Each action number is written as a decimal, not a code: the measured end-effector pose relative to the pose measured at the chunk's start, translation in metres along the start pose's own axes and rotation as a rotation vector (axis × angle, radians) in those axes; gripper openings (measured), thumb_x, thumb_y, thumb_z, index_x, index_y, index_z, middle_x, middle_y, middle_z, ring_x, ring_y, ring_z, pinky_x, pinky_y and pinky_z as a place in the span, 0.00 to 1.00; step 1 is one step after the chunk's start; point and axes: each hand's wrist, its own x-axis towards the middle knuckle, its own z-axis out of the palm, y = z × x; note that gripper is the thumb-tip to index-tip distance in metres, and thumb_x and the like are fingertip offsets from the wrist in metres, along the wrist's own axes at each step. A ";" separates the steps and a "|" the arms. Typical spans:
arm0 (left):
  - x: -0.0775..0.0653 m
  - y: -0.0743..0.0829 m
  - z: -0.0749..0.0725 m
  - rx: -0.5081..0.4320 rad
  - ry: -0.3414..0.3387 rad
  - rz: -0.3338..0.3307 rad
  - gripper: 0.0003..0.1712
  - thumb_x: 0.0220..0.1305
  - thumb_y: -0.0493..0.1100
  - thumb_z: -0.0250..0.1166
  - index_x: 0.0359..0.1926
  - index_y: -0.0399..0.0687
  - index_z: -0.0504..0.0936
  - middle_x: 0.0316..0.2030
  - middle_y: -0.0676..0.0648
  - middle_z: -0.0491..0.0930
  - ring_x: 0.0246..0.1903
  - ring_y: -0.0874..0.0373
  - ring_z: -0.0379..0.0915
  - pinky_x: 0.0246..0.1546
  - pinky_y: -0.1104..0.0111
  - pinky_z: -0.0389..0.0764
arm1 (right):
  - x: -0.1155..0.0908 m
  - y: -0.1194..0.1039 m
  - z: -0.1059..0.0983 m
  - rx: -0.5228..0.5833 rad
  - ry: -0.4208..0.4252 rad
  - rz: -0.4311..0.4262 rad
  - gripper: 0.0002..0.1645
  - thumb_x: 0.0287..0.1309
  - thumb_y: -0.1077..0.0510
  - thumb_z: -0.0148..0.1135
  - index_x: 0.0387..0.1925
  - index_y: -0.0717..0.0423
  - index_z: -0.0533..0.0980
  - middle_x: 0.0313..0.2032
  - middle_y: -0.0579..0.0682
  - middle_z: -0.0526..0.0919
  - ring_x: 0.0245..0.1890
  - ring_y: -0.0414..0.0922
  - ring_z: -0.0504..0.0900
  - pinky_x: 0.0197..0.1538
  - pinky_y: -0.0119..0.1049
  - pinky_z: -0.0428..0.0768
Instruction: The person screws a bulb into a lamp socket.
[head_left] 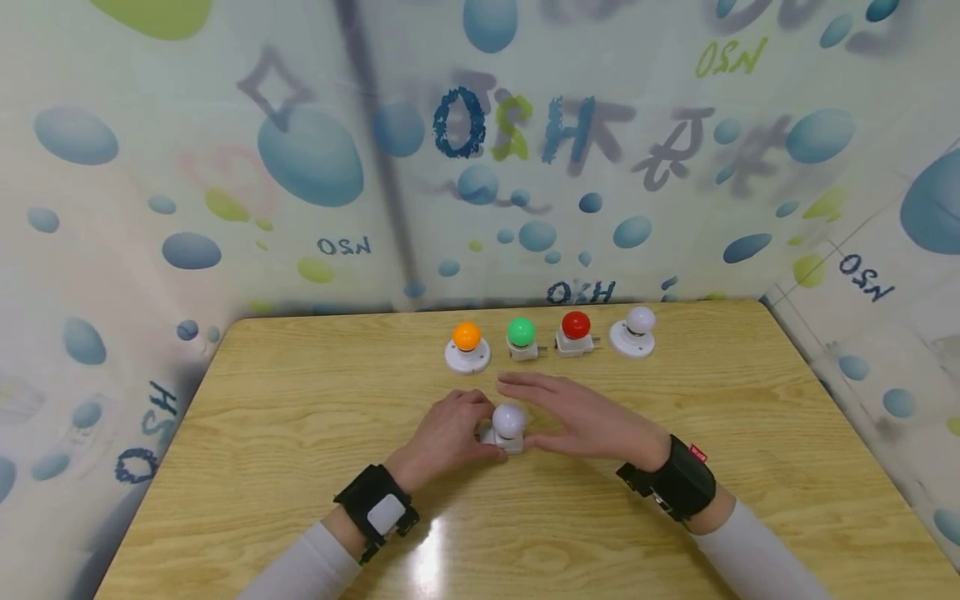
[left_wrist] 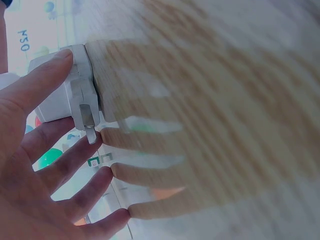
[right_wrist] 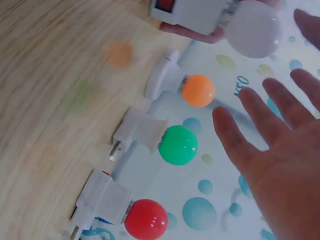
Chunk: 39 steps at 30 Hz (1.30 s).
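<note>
My left hand [head_left: 453, 429] pinches a white plug-in lamp socket [head_left: 508, 442] between thumb and fingers, close over the table. A white bulb [head_left: 509, 421] stands upright in it. In the left wrist view the thumb lies along the socket's side [left_wrist: 50, 102], and a metal plug prong [left_wrist: 90, 135] shows beside the fingertips. My right hand [head_left: 573, 412] is held around the bulb's right side with its fingers extended; its thumb tip is right at the socket. In the right wrist view the fingers [right_wrist: 262, 117] are spread near the white bulb [right_wrist: 253, 29], and a red switch [right_wrist: 164, 4] shows on the socket.
Behind the hands stand four lamps in a row: an orange bulb [head_left: 467, 337] on a round base, a green bulb [head_left: 521, 332] and a red bulb [head_left: 576, 325] in plug-in sockets, and a white bulb [head_left: 641, 320] on a round base. A patterned curtain [head_left: 315, 275] borders the wooden table [head_left: 300, 392].
</note>
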 end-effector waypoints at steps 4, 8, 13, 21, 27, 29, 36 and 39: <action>0.000 0.001 -0.002 0.001 -0.008 -0.003 0.31 0.46 0.61 0.73 0.47 0.47 0.85 0.44 0.51 0.79 0.45 0.52 0.72 0.43 0.61 0.75 | -0.001 -0.002 0.000 0.030 -0.019 -0.042 0.37 0.63 0.54 0.60 0.72 0.47 0.61 0.71 0.41 0.60 0.68 0.43 0.61 0.63 0.46 0.66; 0.000 0.001 -0.002 0.006 -0.013 -0.003 0.33 0.47 0.61 0.73 0.49 0.46 0.84 0.44 0.51 0.79 0.45 0.52 0.72 0.43 0.61 0.75 | 0.000 -0.001 0.006 0.035 -0.044 -0.040 0.34 0.66 0.57 0.57 0.71 0.46 0.63 0.70 0.40 0.62 0.67 0.41 0.62 0.63 0.43 0.67; 0.000 0.001 -0.002 0.009 -0.016 -0.007 0.33 0.47 0.62 0.72 0.50 0.47 0.84 0.44 0.51 0.79 0.45 0.53 0.72 0.43 0.62 0.75 | 0.004 0.001 0.011 0.006 -0.009 -0.074 0.29 0.65 0.58 0.58 0.67 0.51 0.68 0.65 0.44 0.68 0.64 0.41 0.66 0.62 0.40 0.69; 0.001 -0.001 0.000 0.008 -0.013 -0.005 0.32 0.47 0.63 0.71 0.48 0.48 0.85 0.43 0.52 0.79 0.43 0.54 0.72 0.41 0.63 0.74 | 0.010 0.005 0.015 -0.014 0.080 -0.058 0.29 0.58 0.50 0.66 0.60 0.52 0.75 0.50 0.42 0.72 0.47 0.35 0.70 0.49 0.32 0.75; 0.001 -0.002 0.001 0.000 -0.004 0.008 0.27 0.49 0.62 0.71 0.44 0.49 0.86 0.42 0.52 0.79 0.42 0.55 0.72 0.42 0.63 0.75 | 0.015 0.007 0.025 -0.082 0.124 0.009 0.31 0.50 0.37 0.66 0.51 0.50 0.75 0.44 0.39 0.71 0.44 0.34 0.68 0.48 0.29 0.74; 0.000 -0.002 0.001 -0.001 0.001 0.007 0.27 0.50 0.63 0.70 0.42 0.49 0.86 0.41 0.52 0.79 0.42 0.55 0.72 0.42 0.63 0.75 | 0.017 0.007 0.028 -0.113 0.136 0.032 0.34 0.48 0.32 0.63 0.48 0.50 0.74 0.43 0.39 0.71 0.43 0.34 0.69 0.47 0.29 0.74; -0.001 -0.002 0.002 0.003 -0.007 -0.006 0.29 0.49 0.64 0.70 0.44 0.49 0.85 0.43 0.51 0.79 0.43 0.53 0.72 0.42 0.62 0.75 | 0.014 0.003 0.025 -0.109 0.059 0.086 0.46 0.51 0.32 0.63 0.66 0.52 0.68 0.61 0.44 0.71 0.59 0.39 0.68 0.59 0.38 0.71; 0.000 -0.003 0.001 0.002 -0.014 -0.006 0.31 0.47 0.63 0.71 0.47 0.48 0.85 0.43 0.51 0.79 0.43 0.53 0.72 0.41 0.62 0.75 | 0.010 0.001 0.016 -0.023 -0.014 0.046 0.39 0.59 0.46 0.63 0.70 0.50 0.64 0.68 0.44 0.65 0.66 0.42 0.64 0.62 0.41 0.68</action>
